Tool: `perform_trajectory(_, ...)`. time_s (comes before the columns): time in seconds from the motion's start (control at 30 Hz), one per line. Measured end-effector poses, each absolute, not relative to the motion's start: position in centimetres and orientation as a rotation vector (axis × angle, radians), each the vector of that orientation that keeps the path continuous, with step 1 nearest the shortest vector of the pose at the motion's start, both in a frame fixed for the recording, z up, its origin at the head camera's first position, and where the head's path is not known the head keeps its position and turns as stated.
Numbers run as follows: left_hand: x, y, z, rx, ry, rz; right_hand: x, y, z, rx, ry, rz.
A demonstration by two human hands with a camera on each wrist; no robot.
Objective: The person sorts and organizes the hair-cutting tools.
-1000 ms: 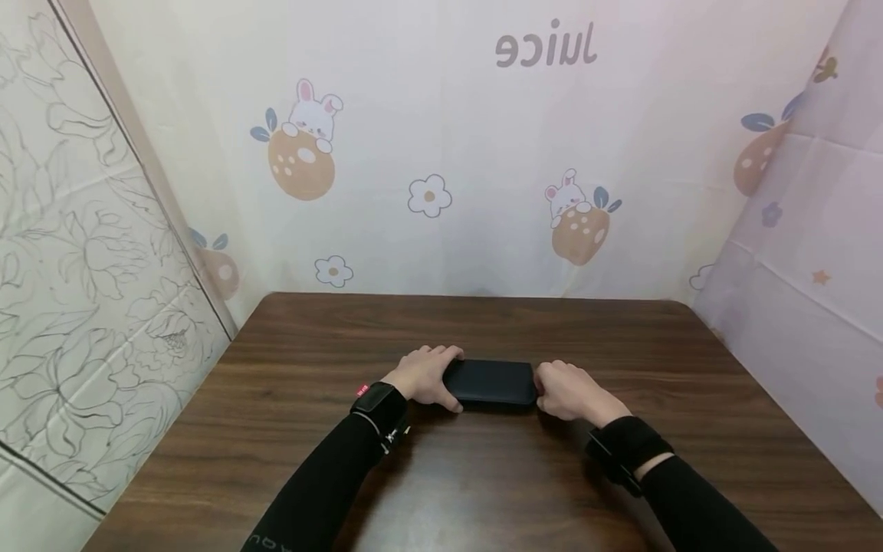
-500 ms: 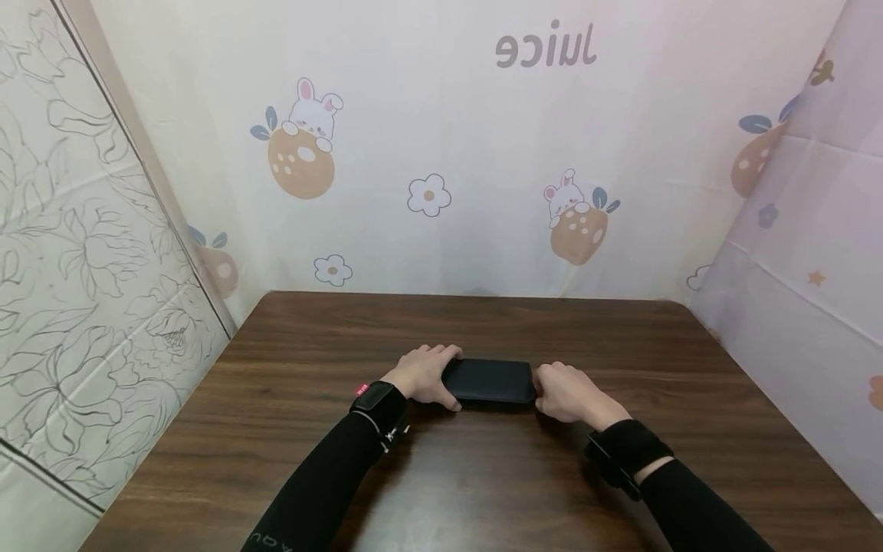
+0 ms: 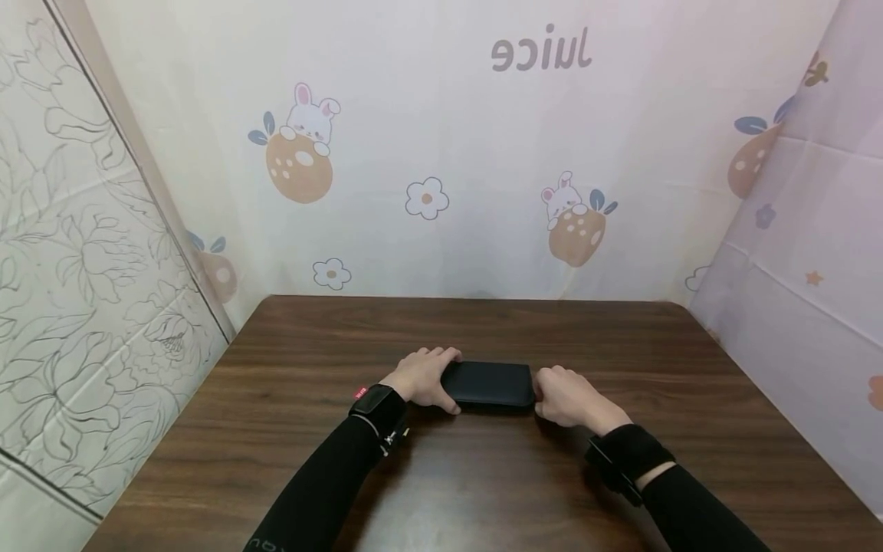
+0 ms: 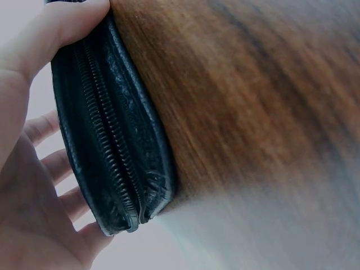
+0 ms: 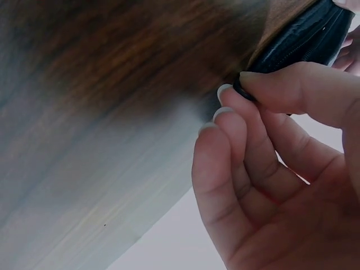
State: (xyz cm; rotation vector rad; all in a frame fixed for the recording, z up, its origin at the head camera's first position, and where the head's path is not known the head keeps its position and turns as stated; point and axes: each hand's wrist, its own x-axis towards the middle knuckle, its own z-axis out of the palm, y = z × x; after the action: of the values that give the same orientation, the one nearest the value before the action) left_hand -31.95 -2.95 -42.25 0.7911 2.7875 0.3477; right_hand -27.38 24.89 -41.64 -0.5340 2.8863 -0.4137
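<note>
A black zip wallet (image 3: pixel 487 385) lies on the brown wooden table, its long side across the head view. My left hand (image 3: pixel 426 379) grips its left end, thumb on the near side and fingers round the far side. In the left wrist view, two rows of zipper teeth (image 4: pixel 107 129) run along the wallet's edge with a narrow dark gap between them. At the wallet's right end is my right hand (image 3: pixel 569 395), fingers curled. Thumb and forefinger (image 5: pixel 270 90) pinch a small dark piece at the wallet's corner, mostly hidden by the fingertips.
The wooden table (image 3: pixel 345 330) ends at a back edge against a pale curtain (image 3: pixel 428 100) printed with rabbits and fruit. A white panel with flower line drawings (image 3: pixel 90 253) stands at the left. Another curtain (image 3: pixel 814 330) hangs along the right side. Both wrists wear black straps.
</note>
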Motion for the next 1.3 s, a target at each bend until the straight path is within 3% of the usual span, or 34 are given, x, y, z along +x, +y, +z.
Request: perform_trajectory(1.3,-32.02,-3.05,-42.19,0.786,2.777,0.347,-27.09,24.58,-41.64,-0.57,2.927,-0.368)
